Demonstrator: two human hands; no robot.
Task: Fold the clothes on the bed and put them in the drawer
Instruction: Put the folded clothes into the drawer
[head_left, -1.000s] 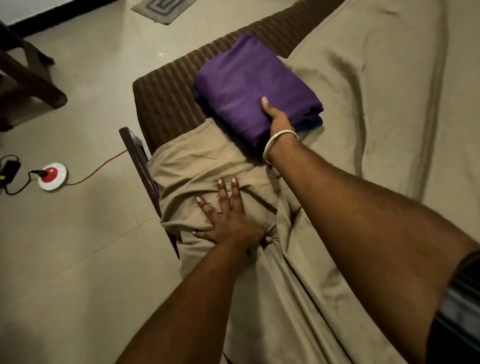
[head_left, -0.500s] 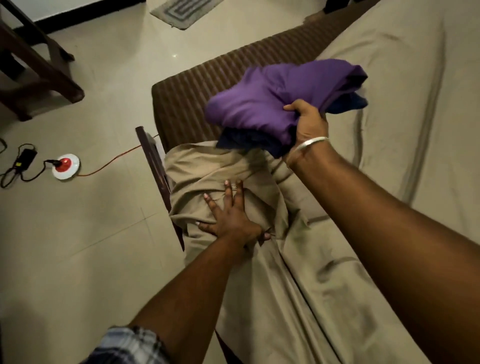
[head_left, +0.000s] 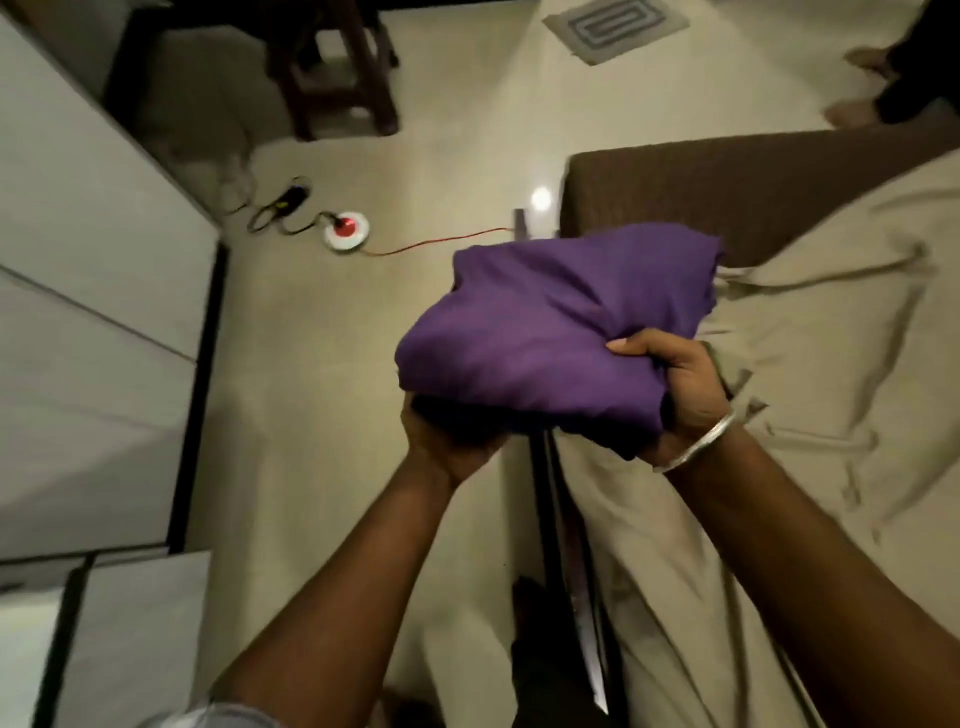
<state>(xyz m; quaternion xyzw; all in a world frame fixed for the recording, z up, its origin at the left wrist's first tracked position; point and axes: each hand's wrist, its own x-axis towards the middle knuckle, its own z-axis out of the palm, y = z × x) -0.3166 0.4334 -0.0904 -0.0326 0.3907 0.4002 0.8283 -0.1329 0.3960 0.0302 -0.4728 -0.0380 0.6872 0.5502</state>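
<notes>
A folded purple garment (head_left: 550, 322) hangs in the air over the bed's left edge, with a darker cloth showing under it. My right hand (head_left: 675, 384), a silver bangle at the wrist, grips its near right corner with the thumb on top. My left hand (head_left: 447, 441) holds it from below at the near left side; its fingers are hidden under the cloth. The bed (head_left: 810, 426) with its wrinkled beige sheet fills the right side.
White cabinet fronts (head_left: 88, 291) stand along the left. On the tiled floor lie a red and white round socket (head_left: 347, 231) with an orange cord, a dark wooden stool (head_left: 337, 67) and a grey mat (head_left: 613, 26). Another person's feet (head_left: 857, 83) show at top right.
My right hand lifted the purple garment off the bed and brought it toward me. My left hand left the beige sheet and came up under the garment. My view swung left toward the cabinets.
</notes>
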